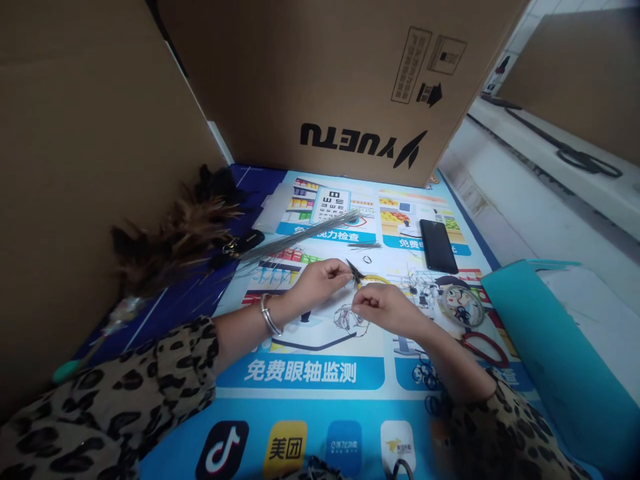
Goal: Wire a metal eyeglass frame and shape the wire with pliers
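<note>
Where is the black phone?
In the head view, the black phone lies right of centre on the printed cover, farther out than the right hand, toward the YUETU box.

2 hands (325, 279), 1 yel-hndl tool (377, 279), 1 lg wire bndl (303, 234), 1 blk phone (439, 246), 4 app logos (223, 450).

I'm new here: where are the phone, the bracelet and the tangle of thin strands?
Phone (439, 246): head view, middle of its dark face.
Bracelet (271, 316): head view, outer side of the band.
Tangle (346, 319): head view, middle of its loops.
</note>
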A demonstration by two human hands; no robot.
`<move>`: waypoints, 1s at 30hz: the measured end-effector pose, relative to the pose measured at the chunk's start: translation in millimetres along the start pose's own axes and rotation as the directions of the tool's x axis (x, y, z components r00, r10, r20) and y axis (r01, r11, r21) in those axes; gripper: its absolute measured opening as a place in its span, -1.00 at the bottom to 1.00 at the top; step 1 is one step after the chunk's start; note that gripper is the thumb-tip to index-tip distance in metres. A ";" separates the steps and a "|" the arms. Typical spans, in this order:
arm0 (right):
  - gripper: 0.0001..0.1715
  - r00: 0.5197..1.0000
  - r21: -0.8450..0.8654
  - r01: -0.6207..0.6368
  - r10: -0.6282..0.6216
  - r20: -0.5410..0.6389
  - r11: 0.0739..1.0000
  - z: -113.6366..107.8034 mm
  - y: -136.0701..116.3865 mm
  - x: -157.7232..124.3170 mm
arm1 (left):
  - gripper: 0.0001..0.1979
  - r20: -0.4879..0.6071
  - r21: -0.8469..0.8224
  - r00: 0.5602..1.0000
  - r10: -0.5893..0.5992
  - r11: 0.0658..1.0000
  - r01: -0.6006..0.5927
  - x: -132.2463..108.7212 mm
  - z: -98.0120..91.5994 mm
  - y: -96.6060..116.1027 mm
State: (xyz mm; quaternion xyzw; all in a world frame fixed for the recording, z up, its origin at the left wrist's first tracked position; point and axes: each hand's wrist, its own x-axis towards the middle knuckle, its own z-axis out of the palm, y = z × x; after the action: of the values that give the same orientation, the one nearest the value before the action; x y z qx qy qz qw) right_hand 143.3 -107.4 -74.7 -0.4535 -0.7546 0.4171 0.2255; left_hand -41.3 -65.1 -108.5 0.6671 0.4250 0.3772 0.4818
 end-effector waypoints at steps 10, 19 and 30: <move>-0.80 0.969 0.432 -0.187 0.239 -0.067 0.882 -17.3 -11.3 0.2 | -0.86 0.060 0.080 0.997 -0.038 0.996 0.034 -0.1 0.5 -0.6; -0.83 0.949 0.569 -0.129 0.267 -0.167 0.812 -42.2 -20.6 -9.0 | -0.84 0.176 0.137 0.984 0.033 0.989 -0.058 2.4 0.5 0.3; -0.83 0.944 0.571 -0.059 0.231 -0.234 0.819 -71.0 -45.9 -30.0 | -0.86 0.185 0.368 0.971 0.152 0.905 -0.212 -1.2 12.2 11.2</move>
State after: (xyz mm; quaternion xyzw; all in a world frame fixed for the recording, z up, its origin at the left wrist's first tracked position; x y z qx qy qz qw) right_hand 186.1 -114.5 3.7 -0.4812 -0.5213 0.5628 0.4241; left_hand -28.3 -72.1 -100.9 0.8122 0.3886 0.2777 0.3350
